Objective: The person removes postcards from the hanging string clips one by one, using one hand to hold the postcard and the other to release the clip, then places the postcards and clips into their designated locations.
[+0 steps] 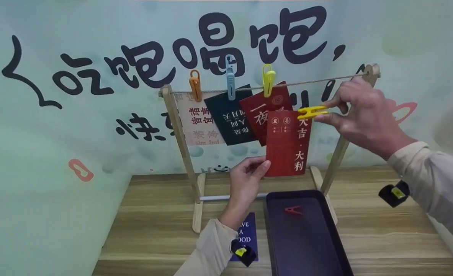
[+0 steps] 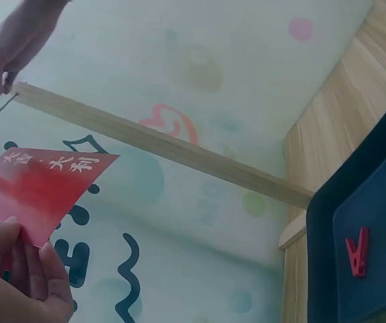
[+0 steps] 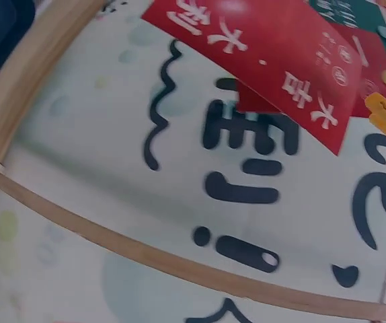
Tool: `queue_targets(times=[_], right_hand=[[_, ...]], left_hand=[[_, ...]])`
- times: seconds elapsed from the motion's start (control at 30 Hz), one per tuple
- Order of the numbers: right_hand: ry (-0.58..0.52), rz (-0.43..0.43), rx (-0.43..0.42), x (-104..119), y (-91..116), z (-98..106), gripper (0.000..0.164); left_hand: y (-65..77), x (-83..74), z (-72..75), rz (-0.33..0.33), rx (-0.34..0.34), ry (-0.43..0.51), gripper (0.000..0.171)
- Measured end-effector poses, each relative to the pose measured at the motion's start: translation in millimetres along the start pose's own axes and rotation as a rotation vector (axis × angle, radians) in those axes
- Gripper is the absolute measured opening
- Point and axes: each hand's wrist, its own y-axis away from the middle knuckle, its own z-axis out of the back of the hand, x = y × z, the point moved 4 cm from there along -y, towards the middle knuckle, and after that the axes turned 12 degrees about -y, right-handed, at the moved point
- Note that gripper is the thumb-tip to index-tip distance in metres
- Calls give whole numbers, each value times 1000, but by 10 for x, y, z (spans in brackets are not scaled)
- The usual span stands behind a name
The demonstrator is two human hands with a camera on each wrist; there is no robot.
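Observation:
My left hand (image 1: 247,178) pinches the lower left edge of a red card (image 1: 283,149) with white characters, holding it upright in front of the string (image 1: 318,79). In my right hand (image 1: 370,111), thumb and fingers pinch a yellow clothespin (image 1: 312,112), whose tips overlap the card's top right corner in the head view. Three cards hang from the string on clips: a pale card (image 1: 201,132) under an orange clip (image 1: 195,86), a dark green card (image 1: 232,122) under a blue clip (image 1: 231,82), and another red card (image 1: 259,111) under a lime clip (image 1: 267,80).
The string runs between the posts of a wooden stand (image 1: 182,142). A dark tray (image 1: 306,245) on the wooden table (image 1: 153,218) holds a red clothespin (image 1: 293,210). A blue card (image 1: 251,230) lies left of the tray, partly behind my left wrist. A printed backdrop (image 1: 96,126) stands behind.

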Motion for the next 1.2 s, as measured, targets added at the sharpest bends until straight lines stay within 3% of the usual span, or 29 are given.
queue_targets(times=[0.3, 0.6, 0.87, 1.03, 1.2], right_hand=[[-87, -85, -18, -81, 292, -244, 25], [-181, -179, -36, -223, 546, -401, 28], [-295, -299, -42, -394, 776, -483, 30], [-338, -426, 26, -476, 927, -574, 36], [-352, -471, 103, -563, 1071, -698, 38]], left_hand=[[178, 143, 34, 125, 73, 22, 22], [337, 241, 177, 93, 55, -9, 22], [464, 557, 306, 164, 81, -66, 22], [512, 767, 404, 228, 87, -43, 26], [588, 975, 490, 298, 73, -26, 28]])
